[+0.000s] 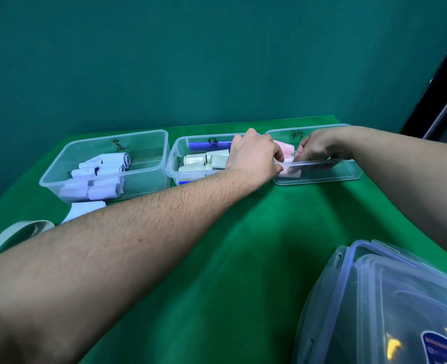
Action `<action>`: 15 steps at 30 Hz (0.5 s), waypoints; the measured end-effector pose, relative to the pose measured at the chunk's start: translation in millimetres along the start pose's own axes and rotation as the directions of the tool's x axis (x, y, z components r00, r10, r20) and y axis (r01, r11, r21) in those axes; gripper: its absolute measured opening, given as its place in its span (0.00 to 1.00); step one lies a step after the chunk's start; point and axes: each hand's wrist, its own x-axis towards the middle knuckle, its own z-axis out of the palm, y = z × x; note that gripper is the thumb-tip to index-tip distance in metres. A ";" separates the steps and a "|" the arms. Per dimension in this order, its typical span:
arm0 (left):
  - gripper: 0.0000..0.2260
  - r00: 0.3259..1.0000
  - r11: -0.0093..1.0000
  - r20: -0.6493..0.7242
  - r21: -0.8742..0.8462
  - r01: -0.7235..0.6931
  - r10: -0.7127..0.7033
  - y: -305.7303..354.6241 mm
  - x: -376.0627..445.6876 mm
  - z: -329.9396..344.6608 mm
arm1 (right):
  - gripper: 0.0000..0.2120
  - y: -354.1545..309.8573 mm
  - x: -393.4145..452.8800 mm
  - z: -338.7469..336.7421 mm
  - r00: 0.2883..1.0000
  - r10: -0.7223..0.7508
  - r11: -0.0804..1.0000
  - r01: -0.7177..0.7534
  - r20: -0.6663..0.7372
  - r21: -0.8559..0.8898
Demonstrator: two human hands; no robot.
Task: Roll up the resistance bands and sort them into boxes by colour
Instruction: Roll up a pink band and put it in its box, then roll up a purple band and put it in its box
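Note:
Three clear plastic boxes stand in a row at the far edge of the green table. The left box (59, 177) holds several pale lilac rolled bands (104, 177). The middle box (173, 164) holds beige-green rolls (206, 161) and a blue roll (204, 146). Pink rolls (285, 148) lie in the right box (343, 174). Both hands reach into the right box: my left hand (256, 156) and my right hand (319, 148) pinch a pink rolled band (288, 160) between them at the box's left end.
An unrolled beige-green band loop (20, 232) and a flat lilac band (83, 210) lie on the table at the left. Stacked clear lids with blue clips (388, 298) sit at the near right. A teal wall rises behind the table.

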 end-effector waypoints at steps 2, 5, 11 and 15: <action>0.11 1.000 1.000 -0.001 -0.001 -0.002 0.002 0.0 -0.2 0.3 | 0.18 2.4 -2.0 -1.0 1.000 0.014 1.000 -0.014 -0.007 -0.001; 0.12 1.000 1.000 -0.002 -0.003 -0.008 0.008 0.5 -1.7 -0.7 | 0.16 5.2 -5.8 -1.1 1.000 0.020 1.000 -0.020 -0.022 0.011; 0.10 1.000 1.000 -0.023 -0.026 -0.008 0.007 0.1 -3.9 -3.4 | 0.10 7.5 -12.3 0.0 0.989 -0.022 0.998 0.031 -0.145 0.056; 0.09 1.000 0.999 -0.029 -0.040 -0.006 0.005 1.9 -10.6 -11.3 | 0.10 6.0 -29.7 -3.5 0.951 -0.100 0.980 0.145 -0.294 0.136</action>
